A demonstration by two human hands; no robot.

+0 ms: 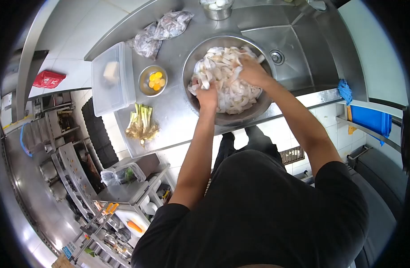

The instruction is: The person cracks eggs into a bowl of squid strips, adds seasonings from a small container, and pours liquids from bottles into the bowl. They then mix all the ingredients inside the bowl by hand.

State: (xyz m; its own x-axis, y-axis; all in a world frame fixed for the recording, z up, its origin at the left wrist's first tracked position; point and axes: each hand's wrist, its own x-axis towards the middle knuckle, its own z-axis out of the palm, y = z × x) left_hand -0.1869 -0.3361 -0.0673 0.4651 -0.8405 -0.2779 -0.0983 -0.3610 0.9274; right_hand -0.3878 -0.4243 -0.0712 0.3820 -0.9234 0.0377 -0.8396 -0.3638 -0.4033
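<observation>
A large steel bowl (186, 85) stands on the counter, heaped with pale, wet strips (234, 96) that look like sliced squid or fish. Both my hands are inside it. At the left side of the heap, my left hand (207, 94) curls around some strips, its fingertips partly buried. My right hand (253, 72) presses into the right side of the heap with bent fingers closed on strips; the fingertips are hidden among them.
Left of the bowl are a small bowl of egg yolks (156, 83), spring onion ends (142, 123), a clear plastic tub (107, 91) and filled plastic bags (173, 24). A steel sink (303, 49) lies right. A bowl of eggs (217, 13) stands behind.
</observation>
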